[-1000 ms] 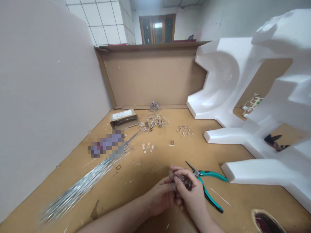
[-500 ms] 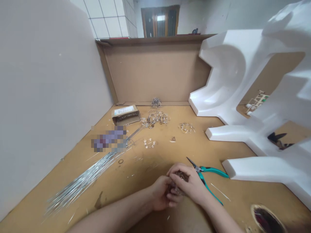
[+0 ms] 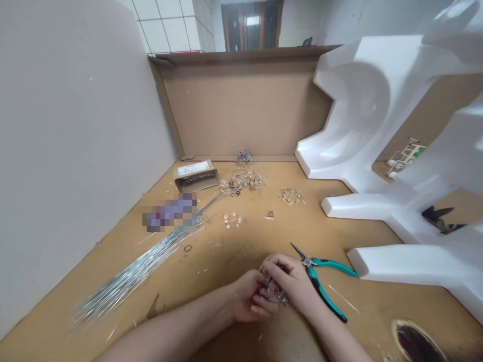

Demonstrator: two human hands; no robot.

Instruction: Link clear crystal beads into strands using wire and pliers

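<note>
Close together low in the middle, my left hand [image 3: 247, 297] and my right hand [image 3: 296, 282] both hold a small beaded wire piece [image 3: 278, 295] with clear, shiny parts. Left fingers curl beneath it, while the right thumb and fingers pinch its upper side. Much of the piece is hidden by the fingers. Just right of my right hand lie needle-nose pliers [image 3: 323, 290] with teal handles, their jaws pointing up and left. A ring of clear beads [image 3: 233, 220] rests on the table beyond my hands, and another wire-and-bead ring [image 3: 291, 196] lies farther right.
A bundle of straight wires [image 3: 139, 274] spreads across the left. Behind it are a small open cardboard box [image 3: 198, 177], a pile of beaded wire pieces [image 3: 243, 182] and a wire cluster [image 3: 244, 155]. White foam packaging [image 3: 392, 261] borders the right; an oval hole [image 3: 417, 342] is near front right.
My fingers have shifted slightly around the beaded wire piece, which shows more of its clear parts now. The view has tilted a little; things on the table stay in place.
</note>
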